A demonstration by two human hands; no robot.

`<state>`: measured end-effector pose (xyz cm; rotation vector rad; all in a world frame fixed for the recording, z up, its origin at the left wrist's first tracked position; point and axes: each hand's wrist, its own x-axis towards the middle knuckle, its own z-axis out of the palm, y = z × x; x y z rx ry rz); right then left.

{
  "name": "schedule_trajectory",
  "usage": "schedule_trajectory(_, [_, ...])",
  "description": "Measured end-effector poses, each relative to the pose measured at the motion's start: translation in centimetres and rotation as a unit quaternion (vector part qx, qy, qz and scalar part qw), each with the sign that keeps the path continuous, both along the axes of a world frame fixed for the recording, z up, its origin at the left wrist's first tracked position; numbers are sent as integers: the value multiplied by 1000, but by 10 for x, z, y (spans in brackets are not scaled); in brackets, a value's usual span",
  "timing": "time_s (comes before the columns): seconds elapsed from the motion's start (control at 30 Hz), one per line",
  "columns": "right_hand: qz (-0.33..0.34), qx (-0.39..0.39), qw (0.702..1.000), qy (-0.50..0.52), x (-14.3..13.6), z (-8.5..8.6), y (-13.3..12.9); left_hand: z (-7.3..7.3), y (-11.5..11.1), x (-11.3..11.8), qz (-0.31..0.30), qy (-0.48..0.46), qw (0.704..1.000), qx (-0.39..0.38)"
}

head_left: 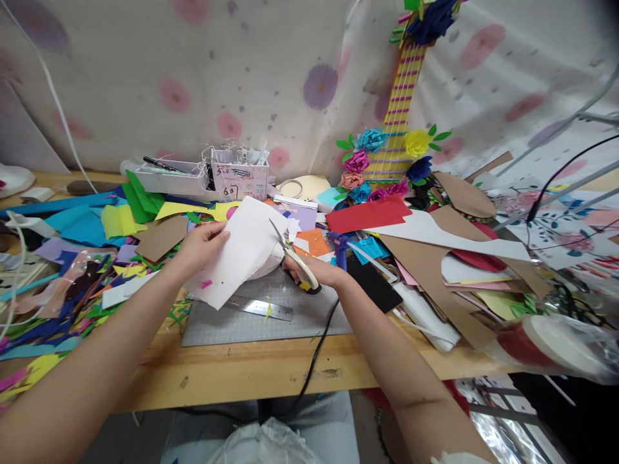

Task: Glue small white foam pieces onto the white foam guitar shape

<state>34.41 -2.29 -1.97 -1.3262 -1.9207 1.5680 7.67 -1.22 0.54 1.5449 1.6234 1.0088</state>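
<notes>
A white sheet of paper (246, 248), with a few small coloured scraps on it, is pinched along its left edge by my left hand (206, 248). My right hand (300, 270) is closed around a pair of scissors (305, 269). The scissor blades point up and to the left, close to the sheet's right edge; whether they touch the paper I cannot tell. Under both hands lies a grey cutting mat (251, 332). A metal ruler (265, 308) rests on that mat, partly hidden by the sheet.
Paper scraps (109, 283) are heaped on the left of the wooden table (232, 374). A blue glue gun (340, 248) stands right of the scissors, its black cable (320, 348) crossing the table edge. Brown cardboard (430, 270) covers the right side. Behind stands a flower-trimmed paper guitar (399, 109).
</notes>
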Motion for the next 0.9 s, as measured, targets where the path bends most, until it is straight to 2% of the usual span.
schedule_trajectory(0.23, [-83,-16,995,59,-14,-5,0,1,-6,0,-4,-21,1000,-22])
schedule_trajectory(0.47, [-104,-2,993,51,-16,-15,-2,-13,-2,-8,10,19,1000,-22])
schedule_trajectory(0.57, [-85,-10,994,61,-16,-13,-3,-14,-3,-9,1,43,999,1])
schedule_trajectory(0.73, [-22,20,996,81,-16,-6,-3,-11,-11,-8,-33,91,994,58])
schedule_trajectory(0.9, [-38,18,997,70,-18,-9,-2,-12,-13,-10,-55,116,990,63])
